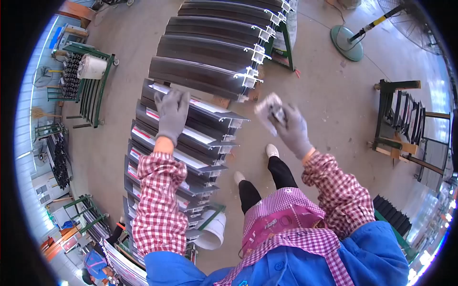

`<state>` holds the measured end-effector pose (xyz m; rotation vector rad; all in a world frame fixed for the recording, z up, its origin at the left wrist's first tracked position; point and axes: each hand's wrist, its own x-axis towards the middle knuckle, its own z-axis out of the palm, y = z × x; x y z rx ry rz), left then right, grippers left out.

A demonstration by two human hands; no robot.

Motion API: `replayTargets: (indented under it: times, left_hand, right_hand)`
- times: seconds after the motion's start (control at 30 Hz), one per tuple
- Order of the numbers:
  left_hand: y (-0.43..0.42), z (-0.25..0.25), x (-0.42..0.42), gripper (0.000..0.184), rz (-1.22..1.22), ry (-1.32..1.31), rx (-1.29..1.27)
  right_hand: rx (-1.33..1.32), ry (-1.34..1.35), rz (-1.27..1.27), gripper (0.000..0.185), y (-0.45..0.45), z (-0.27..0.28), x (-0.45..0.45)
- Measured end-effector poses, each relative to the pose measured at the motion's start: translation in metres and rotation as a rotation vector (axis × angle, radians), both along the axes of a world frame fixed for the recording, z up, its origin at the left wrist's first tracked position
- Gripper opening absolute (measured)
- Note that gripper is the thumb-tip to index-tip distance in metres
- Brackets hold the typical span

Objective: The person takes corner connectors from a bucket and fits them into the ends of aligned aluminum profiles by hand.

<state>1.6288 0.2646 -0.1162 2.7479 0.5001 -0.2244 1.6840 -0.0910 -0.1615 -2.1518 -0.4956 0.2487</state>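
My left hand (171, 114), in a grey glove, rests on the nearest of several dark profiles (205, 107) that carry white and red labels. Its fingers are spread over the profile near its left part. My right hand (288, 124), also gloved in grey, is raised over the floor to the right of the profile ends. Its fingers are closed round a whitish, crumpled thing (267, 107), blurred and too unclear to name. Beyond my left hand lies a second row of dark curved profiles (205, 50) with pale cut ends.
A white bucket (212, 231) stands below the profile ends. At the upper right are a fan with a round green base (347, 43) and a rack (398, 119). Green carts (90, 86) stand at the left. Another person (97, 264) is at the lower left.
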Motion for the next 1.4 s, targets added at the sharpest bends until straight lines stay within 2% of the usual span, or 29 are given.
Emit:
replayTargets:
  times: [0.07, 0.1, 0.17, 0.2, 0.27, 0.33, 0.37, 0.43, 0.47, 0.57, 0.6, 0.67, 0.77, 0.8, 0.9, 0.93, 0.97, 1.03, 1.07, 1.13, 1.17, 1.23, 1.27, 1.4]
  left_hand:
    - [-0.017, 0.016, 0.037, 0.056, 0.026, -0.199, -0.041]
    - [-0.02, 0.018, 0.058, 0.058, 0.04, -0.308, -0.056]
    - [-0.015, -0.027, 0.086, 0.06, -0.006, -0.244, 0.158]
    - [-0.015, -0.041, 0.093, 0.061, -0.025, -0.213, 0.264]
    - [-0.02, -0.029, 0.093, 0.06, -0.001, -0.096, 0.227]
    - [-0.02, -0.033, 0.084, 0.059, 0.0, -0.066, 0.201]
    - [-0.019, -0.034, 0.085, 0.058, -0.002, -0.074, 0.188]
    - [-0.015, -0.033, 0.091, 0.057, -0.004, -0.108, 0.177]
    - [-0.015, -0.033, 0.09, 0.057, -0.013, -0.119, 0.173]
    - [-0.019, -0.028, 0.091, 0.054, 0.0, -0.122, 0.133]
    - [-0.017, -0.029, 0.089, 0.053, -0.013, -0.121, 0.118]
    - [-0.011, -0.025, 0.083, 0.05, -0.052, -0.156, 0.102]
    - [-0.012, -0.003, 0.073, 0.047, -0.124, -0.03, 0.13]
    - [-0.006, -0.002, 0.077, 0.044, -0.162, -0.022, 0.116]
    - [-0.005, 0.017, 0.125, 0.045, -0.069, -0.201, -0.03]
    - [-0.003, 0.01, 0.146, 0.047, -0.11, -0.449, 0.001]
    - [0.0, -0.002, 0.164, 0.048, -0.104, -0.408, 0.07]
    - [-0.002, -0.031, 0.178, 0.051, -0.104, -0.29, 0.195]
    - [-0.003, -0.021, 0.18, 0.053, -0.085, -0.185, 0.111]
    - [-0.002, -0.024, 0.173, 0.053, -0.121, -0.189, 0.1]
    - [0.001, -0.025, 0.176, 0.053, -0.119, -0.204, 0.1]
    - [-0.001, -0.025, 0.177, 0.051, -0.12, -0.242, 0.094]
    - [-0.001, -0.026, 0.177, 0.049, -0.121, -0.258, 0.087]
    - [0.008, -0.024, 0.169, 0.043, -0.144, -0.279, 0.035]
  right_hand:
    - [0.151, -0.112, 0.02, 0.041, 0.032, 0.061, 0.037]
    - [0.177, -0.153, 0.06, 0.04, 0.05, 0.068, 0.047]
    - [0.233, -0.233, 0.129, 0.04, 0.079, 0.076, 0.062]
    - [0.033, -0.262, 0.208, 0.038, 0.082, 0.037, 0.066]
    - [0.002, -0.202, 0.157, 0.038, 0.06, 0.0, 0.057]
    - [-0.021, -0.099, 0.159, 0.039, 0.042, 0.008, 0.061]
    - [0.058, -0.092, 0.123, 0.039, 0.04, 0.011, 0.062]
    - [0.219, -0.091, 0.063, 0.041, 0.053, 0.048, 0.073]
    - [0.252, 0.004, 0.077, 0.043, 0.065, 0.086, 0.076]
    - [0.09, -0.226, 0.152, 0.043, 0.079, 0.01, 0.068]
    - [0.13, -0.195, 0.151, 0.043, 0.061, 0.012, 0.052]
    - [-0.045, -0.164, 0.175, 0.041, 0.025, -0.014, 0.047]
    - [-0.102, -0.018, 0.014, 0.038, 0.006, 0.022, 0.079]
    - [0.002, -0.094, -0.021, 0.036, 0.015, 0.041, 0.097]
    - [0.232, -0.26, 0.067, 0.037, 0.071, 0.102, 0.135]
    - [0.262, -0.307, 0.082, 0.039, 0.083, 0.079, 0.139]
    - [0.023, -0.3, 0.174, 0.04, 0.086, 0.052, 0.144]
    - [0.068, -0.009, -0.022, 0.039, 0.071, 0.015, 0.129]
    - [0.001, 0.018, -0.024, 0.038, 0.061, 0.009, 0.139]
    - [-0.127, 0.112, -0.08, 0.037, 0.044, 0.016, 0.132]
    - [-0.018, 0.075, -0.093, 0.037, 0.046, 0.017, 0.136]
    - [0.205, 0.015, -0.115, 0.036, 0.079, 0.059, 0.134]
    - [0.389, 0.11, -0.114, 0.036, 0.094, 0.061, 0.128]
    - [-0.076, 0.198, -0.179, 0.038, 0.054, -0.006, 0.113]
